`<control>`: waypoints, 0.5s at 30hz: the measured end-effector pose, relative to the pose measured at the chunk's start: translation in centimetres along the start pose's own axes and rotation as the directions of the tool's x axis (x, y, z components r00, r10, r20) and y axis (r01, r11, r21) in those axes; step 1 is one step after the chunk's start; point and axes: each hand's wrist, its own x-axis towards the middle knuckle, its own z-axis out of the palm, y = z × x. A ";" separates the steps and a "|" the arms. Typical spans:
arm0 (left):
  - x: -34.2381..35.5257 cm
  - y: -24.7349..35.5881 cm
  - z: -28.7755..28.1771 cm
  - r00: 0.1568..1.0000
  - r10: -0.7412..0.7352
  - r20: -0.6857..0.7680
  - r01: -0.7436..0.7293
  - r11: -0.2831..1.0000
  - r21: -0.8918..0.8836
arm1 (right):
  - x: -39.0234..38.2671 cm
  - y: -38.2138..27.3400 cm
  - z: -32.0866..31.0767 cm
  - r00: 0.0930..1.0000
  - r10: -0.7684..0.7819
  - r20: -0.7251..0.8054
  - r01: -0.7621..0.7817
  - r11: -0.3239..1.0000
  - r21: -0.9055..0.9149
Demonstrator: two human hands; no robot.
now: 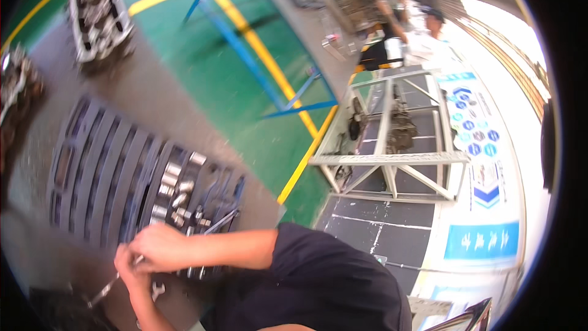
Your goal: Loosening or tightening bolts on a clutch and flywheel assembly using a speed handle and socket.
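Note:
My hands meet over the near part of the grey workbench. My right hand (160, 247), at the end of a bare forearm below a dark sleeve, is closed, and its fingers touch my left hand (130, 268), which is closed too. From between them a thin shiny metal rod (105, 290) runs down to the left; its upper end is hidden in the fingers, so I cannot tell its exact kind. Beside my left wrist an open-ended wrench (158, 291) lies on the bench. Just beyond my hands sits an open tool case (110, 165), its right half holding sockets (171, 175) and other tools.
Engine cylinder heads (101, 12) lie on the bench at far left. A blue metal frame (245, 49) stands on the green floor. To the right is a white metal rack (392, 159) carrying metal parts. Other people (433, 21) are in the background. A dark object fills the lower left.

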 end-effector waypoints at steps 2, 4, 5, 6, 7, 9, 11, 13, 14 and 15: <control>0.4 -0.9 0.4 1.000 0.006 0.018 -0.005 0.998 -0.057 | -1.1 0.7 -1.7 0.997 -0.016 -0.071 0.037 0.951 0.306; 0.5 -1.3 0.6 0.999 -0.030 -0.034 0.037 0.976 0.213 | -3.1 2.6 -3.2 0.954 0.129 -0.270 -0.092 0.985 0.143; 0.5 -1.4 0.7 0.997 0.014 -0.080 0.003 0.978 0.210 | -4.6 3.4 -3.4 0.906 0.037 -0.422 -0.056 0.998 -0.032; 0.6 -1.4 0.8 0.997 0.029 -0.072 -0.015 0.983 0.183 | -7.0 4.2 -3.2 0.846 0.000 -0.534 -0.119 0.975 -0.188; 0.6 -1.3 0.8 0.999 0.023 -0.045 -0.016 0.987 0.157 | -9.2 4.4 -2.3 0.892 0.014 -0.452 -0.138 0.960 -0.242; 0.8 -1.2 0.7 0.993 0.105 -0.061 -0.095 0.984 0.148 | -13.3 4.5 0.8 0.964 0.081 -0.252 -0.156 0.943 -0.293; 0.7 -1.3 0.1 0.992 0.123 -0.033 -0.119 0.987 0.107 | -17.0 4.8 4.1 0.994 0.003 -0.113 -0.044 0.930 -0.364; 0.6 -1.2 -0.9 0.996 0.081 -0.025 -0.078 0.991 0.111 | -18.9 5.8 7.5 0.995 0.094 0.037 -0.069 0.904 -0.423; 0.8 -1.2 -1.2 0.998 0.066 0.003 -0.066 0.993 0.095 | -19.2 6.5 8.8 0.988 0.129 0.088 -0.078 0.896 -0.437; 0.7 -1.0 -1.3 0.999 0.033 0.022 -0.035 0.991 0.126 | -19.5 7.6 9.9 0.978 0.165 0.128 -0.088 0.883 -0.462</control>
